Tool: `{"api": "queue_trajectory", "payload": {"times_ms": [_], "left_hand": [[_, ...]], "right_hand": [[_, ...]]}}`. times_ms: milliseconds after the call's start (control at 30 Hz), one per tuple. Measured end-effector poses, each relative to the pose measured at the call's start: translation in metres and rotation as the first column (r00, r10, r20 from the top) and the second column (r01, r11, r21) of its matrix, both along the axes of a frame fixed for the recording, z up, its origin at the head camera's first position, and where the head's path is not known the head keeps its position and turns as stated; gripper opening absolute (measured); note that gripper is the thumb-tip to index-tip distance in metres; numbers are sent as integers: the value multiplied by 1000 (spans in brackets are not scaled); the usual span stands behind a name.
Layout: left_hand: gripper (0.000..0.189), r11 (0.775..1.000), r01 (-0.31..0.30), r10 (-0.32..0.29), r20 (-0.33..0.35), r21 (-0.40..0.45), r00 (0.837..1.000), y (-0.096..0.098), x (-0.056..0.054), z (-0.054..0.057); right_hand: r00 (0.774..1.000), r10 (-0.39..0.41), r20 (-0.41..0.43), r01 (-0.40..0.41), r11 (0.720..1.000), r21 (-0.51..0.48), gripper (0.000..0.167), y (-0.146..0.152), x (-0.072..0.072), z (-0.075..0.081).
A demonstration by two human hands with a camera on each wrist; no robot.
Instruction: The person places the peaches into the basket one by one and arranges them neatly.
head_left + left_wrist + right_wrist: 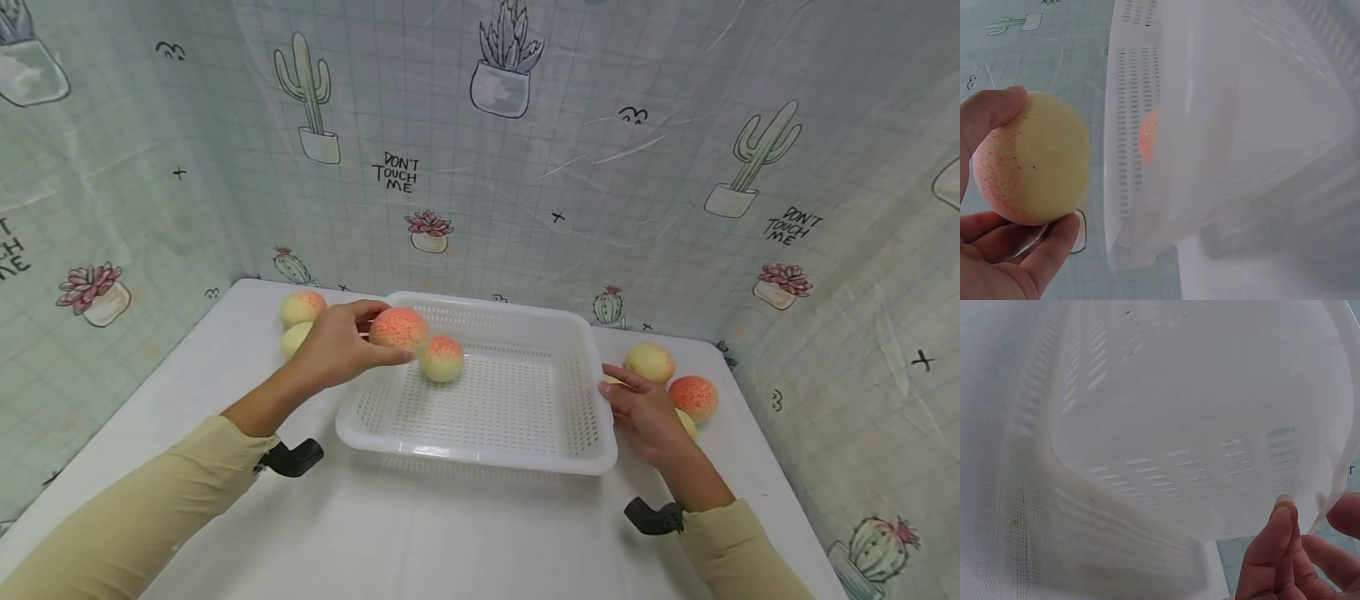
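Note:
My left hand [343,342] pinches a red-and-yellow peach [399,328] between thumb and fingers, over the left end of a white slotted plastic basket [476,454]. The left wrist view shows that peach [1041,159] beside the basket's side wall, its yellow face toward the camera. Inside the basket, near its left end, lies a second peach [442,360]. My right hand [647,412] grips the basket's right rim. Up close in the right wrist view, its thumb and fingers [1266,550] lie on either side of the rim, with the slotted wall in front.
Two peaches [302,309] sit at the table's back left, partly behind my left hand. Several more, among them a yellow one [649,362] and a red one [693,398], lie right of the basket. Cactus-printed cloth [525,183] surrounds the white table [450,542].

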State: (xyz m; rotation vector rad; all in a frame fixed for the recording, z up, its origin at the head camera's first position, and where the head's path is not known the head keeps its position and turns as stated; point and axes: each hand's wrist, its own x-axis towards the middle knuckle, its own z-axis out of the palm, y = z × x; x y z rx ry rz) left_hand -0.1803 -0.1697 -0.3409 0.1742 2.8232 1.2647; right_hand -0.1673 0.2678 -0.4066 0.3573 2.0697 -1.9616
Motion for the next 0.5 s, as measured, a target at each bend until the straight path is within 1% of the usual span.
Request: {"api": "queue_trajectory", "payload": {"times_ms": [200, 500], "left_hand": [[87, 1000, 1, -1, 22, -5, 1000, 3, -1, 1], [88, 1000, 16, -16, 27, -15, 1000, 9, -5, 1]], "right_hand": [[1000, 0, -4, 0, 1000, 17, 64, -1, 0, 0], [1000, 1, -2, -1, 1000, 2, 64, 0, 1, -1]]}}
